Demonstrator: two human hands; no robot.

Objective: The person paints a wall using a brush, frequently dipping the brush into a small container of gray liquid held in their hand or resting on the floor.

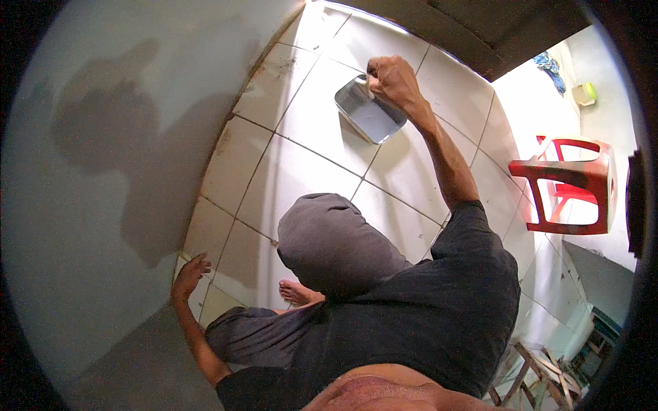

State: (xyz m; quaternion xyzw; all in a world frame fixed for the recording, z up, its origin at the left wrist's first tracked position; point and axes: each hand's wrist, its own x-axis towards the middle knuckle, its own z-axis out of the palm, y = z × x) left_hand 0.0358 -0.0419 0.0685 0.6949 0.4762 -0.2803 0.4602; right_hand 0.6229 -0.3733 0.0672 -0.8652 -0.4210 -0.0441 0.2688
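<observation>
My right hand (393, 85) is closed around the near-top rim of a shallow grey rectangular tray (375, 120). The tray looks tilted and casts a shadow on the white tiled floor (318, 159); whether its lower edge touches the tiles cannot be told. My fingers hide its upper corner. Off to the left, my left hand (190, 277) holds nothing, its fingers slightly apart, close to the foot of the wall. Between the hands are my bent knee in grey cloth (334, 241) and a bare foot (298, 293) on the floor.
A pale wall (169, 169) with my shadow on it rises at the left. A dark panel (478, 36) overhangs the top. At the right stand a red plastic stool (570, 174), a lidded container (584, 94) and blue cloth (550, 69). A wooden frame (534, 375) is lower right.
</observation>
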